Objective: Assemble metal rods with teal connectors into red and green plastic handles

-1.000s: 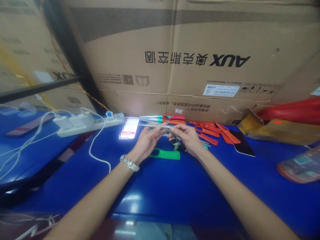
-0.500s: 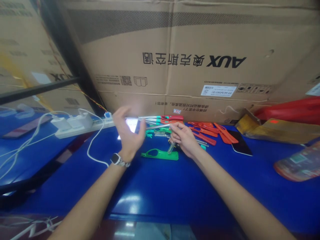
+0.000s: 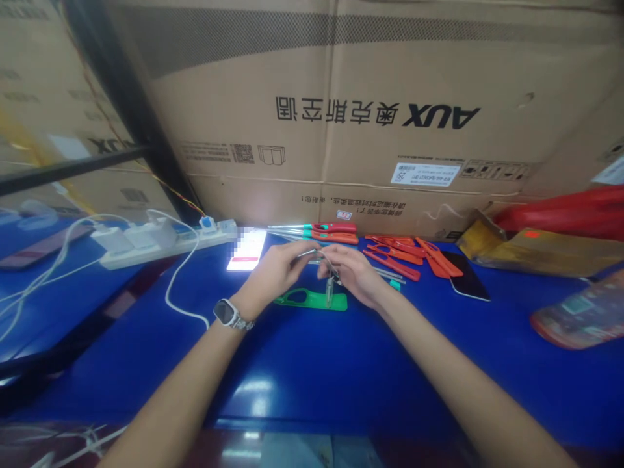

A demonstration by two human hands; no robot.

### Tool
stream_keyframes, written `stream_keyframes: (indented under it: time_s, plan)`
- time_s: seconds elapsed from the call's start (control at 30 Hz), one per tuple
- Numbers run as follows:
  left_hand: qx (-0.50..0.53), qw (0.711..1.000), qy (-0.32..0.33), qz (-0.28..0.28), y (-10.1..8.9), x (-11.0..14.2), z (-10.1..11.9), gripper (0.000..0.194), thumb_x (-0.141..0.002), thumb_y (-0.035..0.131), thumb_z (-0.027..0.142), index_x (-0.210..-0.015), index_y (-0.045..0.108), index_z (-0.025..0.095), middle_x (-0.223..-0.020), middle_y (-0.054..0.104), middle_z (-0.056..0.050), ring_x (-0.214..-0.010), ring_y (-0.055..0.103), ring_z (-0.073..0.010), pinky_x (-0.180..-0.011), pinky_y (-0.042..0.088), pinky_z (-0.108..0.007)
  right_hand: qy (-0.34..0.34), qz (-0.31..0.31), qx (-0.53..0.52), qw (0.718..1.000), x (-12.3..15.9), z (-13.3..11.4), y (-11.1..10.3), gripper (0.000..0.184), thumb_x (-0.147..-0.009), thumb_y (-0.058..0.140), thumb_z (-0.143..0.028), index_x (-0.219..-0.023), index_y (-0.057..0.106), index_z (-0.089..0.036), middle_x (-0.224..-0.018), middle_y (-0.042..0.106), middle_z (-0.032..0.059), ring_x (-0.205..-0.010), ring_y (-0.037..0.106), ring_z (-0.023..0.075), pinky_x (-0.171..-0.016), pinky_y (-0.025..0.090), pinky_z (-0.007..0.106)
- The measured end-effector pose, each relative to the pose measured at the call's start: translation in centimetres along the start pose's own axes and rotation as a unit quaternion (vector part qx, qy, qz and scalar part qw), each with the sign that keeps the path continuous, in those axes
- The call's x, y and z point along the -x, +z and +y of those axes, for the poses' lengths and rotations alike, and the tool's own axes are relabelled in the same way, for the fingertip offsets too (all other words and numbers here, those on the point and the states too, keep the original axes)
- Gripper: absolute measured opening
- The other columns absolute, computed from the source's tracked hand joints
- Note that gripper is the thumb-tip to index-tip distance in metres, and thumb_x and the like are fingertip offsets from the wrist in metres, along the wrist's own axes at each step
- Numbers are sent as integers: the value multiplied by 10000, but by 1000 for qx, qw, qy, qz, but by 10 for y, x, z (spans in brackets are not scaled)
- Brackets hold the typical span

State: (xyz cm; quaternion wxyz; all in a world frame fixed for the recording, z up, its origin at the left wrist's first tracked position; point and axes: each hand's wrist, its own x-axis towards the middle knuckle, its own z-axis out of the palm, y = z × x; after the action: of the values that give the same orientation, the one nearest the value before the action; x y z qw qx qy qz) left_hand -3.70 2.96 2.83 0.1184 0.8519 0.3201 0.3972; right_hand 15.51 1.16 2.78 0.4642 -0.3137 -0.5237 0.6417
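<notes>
My left hand (image 3: 273, 270), with a watch on its wrist, pinches the thin metal tube (image 3: 307, 253) of a lighter's inner assembly. Facing it, my right hand (image 3: 358, 274) grips the same assembly near its base, where a clear fuel tank (image 3: 330, 292) hangs down. Fingers partly cover the joint between tube and tank. Below them a green handle shell (image 3: 312, 300) lies flat on the blue table (image 3: 302, 364). Behind my hands is a red-handled stick lighter (image 3: 334, 228) beside an orange-handled one (image 3: 341, 238). Several loose orange-red handle shells (image 3: 397, 260) lie to the right.
A large cardboard box (image 3: 380, 65) walls off the back. At left are a lit phone (image 3: 251, 244) and a white power strip (image 3: 141, 253) with cables. Rightward lie a dark phone (image 3: 468, 278), an open carton (image 3: 526, 250) and a clear container (image 3: 585, 315).
My left hand has come down and right, from spread fingers to a pinch on the metal tube. My right hand keeps its hold; the tank now hangs more upright.
</notes>
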Motion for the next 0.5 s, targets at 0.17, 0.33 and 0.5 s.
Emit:
stream_keyframes:
  time_s: [0.17, 0.33, 0.5]
  plan:
    - [-27, 999, -19, 0, -6, 1, -2, 206, -953, 535, 193, -1121, 654, 199, -910, 743, -34, -685, 649, -138, -671, 484, -249, -85, 17, 170, 982, 6, 8, -13, 434, -688, 776, -236, -1085, 600, -249, -1112, 655, 42, -1106, 604, 209, -904, 469, 349]
    - [-46, 998, -48, -24, -5, 2, -2, 185, -948, 523, 199, -1079, 653, 187, -817, 714, -19, -537, 529, -104, -581, 415, -236, -137, 69, 379, 913, 11, 16, -20, 315, -769, 680, -199, -1077, 614, -214, -975, 676, 38, -894, 635, 184, -760, 482, 323]
    - [-37, 994, -85, -54, -5, 4, -5, 197, -952, 525, 244, -1085, 659, 188, -788, 722, -16, -491, 504, -97, -546, 381, -236, -115, 68, 383, 914, 9, 15, -26, 100, -824, 661, -258, -898, 663, -190, -860, 707, 25, -772, 635, 156, -671, 455, 283]
